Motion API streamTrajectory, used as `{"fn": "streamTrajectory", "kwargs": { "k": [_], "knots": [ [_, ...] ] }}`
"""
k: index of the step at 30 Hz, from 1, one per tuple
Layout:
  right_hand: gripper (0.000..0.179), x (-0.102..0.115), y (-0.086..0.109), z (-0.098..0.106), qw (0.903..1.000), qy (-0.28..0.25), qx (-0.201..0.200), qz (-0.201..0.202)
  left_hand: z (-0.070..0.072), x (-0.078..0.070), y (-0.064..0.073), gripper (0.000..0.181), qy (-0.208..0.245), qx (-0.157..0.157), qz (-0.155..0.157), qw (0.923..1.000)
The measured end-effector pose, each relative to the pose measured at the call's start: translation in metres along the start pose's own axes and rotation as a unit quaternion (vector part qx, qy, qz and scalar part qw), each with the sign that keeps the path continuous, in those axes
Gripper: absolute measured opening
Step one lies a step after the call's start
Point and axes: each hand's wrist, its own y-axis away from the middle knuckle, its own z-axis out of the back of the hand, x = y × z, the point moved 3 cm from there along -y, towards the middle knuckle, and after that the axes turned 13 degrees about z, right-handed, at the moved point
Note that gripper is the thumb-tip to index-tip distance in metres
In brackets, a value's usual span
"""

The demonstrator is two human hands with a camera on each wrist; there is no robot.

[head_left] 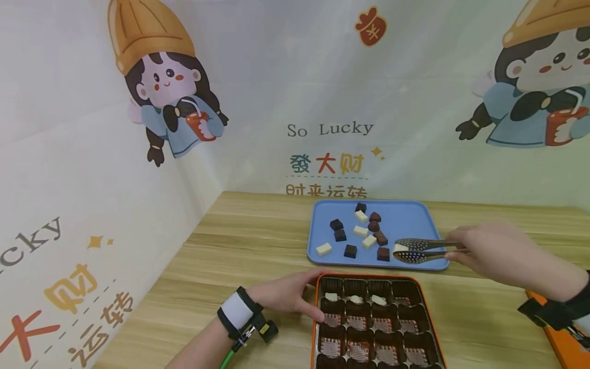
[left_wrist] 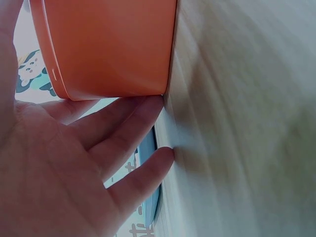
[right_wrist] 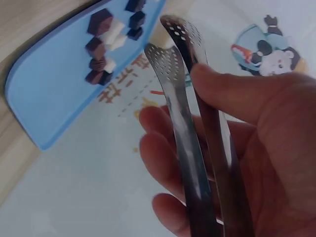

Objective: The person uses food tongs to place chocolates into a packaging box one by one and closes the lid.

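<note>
My right hand (head_left: 493, 251) pinches the metal tongs (head_left: 421, 243) between thumb and fingers, its knuckles over the right edge of the blue tray (head_left: 410, 220). The perforated tips point left from that hand, and in the head view a white piece (head_left: 401, 248) sits between them, low over the tray's near right part. The right wrist view shows a gap between the tips but no piece, so I cannot tell how firmly it is squeezed. Further left and beyond the tips lie loose dark pieces (head_left: 350, 251) and more white ones on the tray. My left hand (left_wrist: 74, 148) is spread, its long fingers nearly straight along the orange box (left_wrist: 113, 49), its thumb at the rim, as if steadying it. Just right of that hand, three compartments of the box's far row each hold a white piece; the fourth, farthest from my left thumb, shows none. I judge the step in hand to be securing that one piece in the tongs. The next move would call for an even squeeze, then a lift that clears the tray's near rim, with the left hand bracing the box against any nudge.
</note>
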Motion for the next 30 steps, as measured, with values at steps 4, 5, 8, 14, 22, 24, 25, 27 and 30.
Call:
{"fn": "streamTrajectory", "kwargs": {
  "k": [4,5,8,14,22,24,25,27,30],
  "knots": [
    [0.022,0.010,0.010,0.003,0.9997,-0.002,0.021,0.013,0.001,-0.001,0.000,0.087,-0.002,0.003,0.003,1.0000],
    [0.022,0.013,0.011,0.003,0.9995,0.001,0.027,0.018,0.002,-0.001,0.000,0.087,-0.002,0.004,0.004,1.0000],
    [0.023,0.022,0.011,0.001,0.9978,0.018,0.057,0.028,0.002,-0.001,0.001,0.087,-0.002,0.003,0.005,1.0000],
    [0.020,0.043,0.002,0.002,0.9917,0.078,0.085,0.057,0.001,0.000,0.000,0.088,-0.011,-0.007,-0.004,0.9999],
    [0.037,0.067,-0.018,-0.001,0.9739,0.175,0.066,0.128,0.000,0.001,0.000,0.088,-0.006,-0.003,-0.002,1.0000],
    [0.042,0.071,-0.023,-0.002,0.9698,0.192,0.055,0.140,0.000,0.001,0.001,0.088,-0.007,-0.004,-0.001,1.0000],
    [0.046,0.072,-0.025,-0.003,0.9679,0.198,0.051,0.146,0.001,0.001,0.001,0.088,-0.009,-0.005,-0.001,0.9999],
    [0.055,0.075,-0.030,-0.004,0.9631,0.214,0.043,0.158,0.001,0.001,0.001,0.087,-0.010,-0.005,-0.003,0.9999],
    [0.065,0.078,-0.034,-0.007,0.9564,0.231,0.040,0.174,0.001,0.001,0.000,0.087,-0.012,-0.005,-0.006,0.9999]
  ]
}}
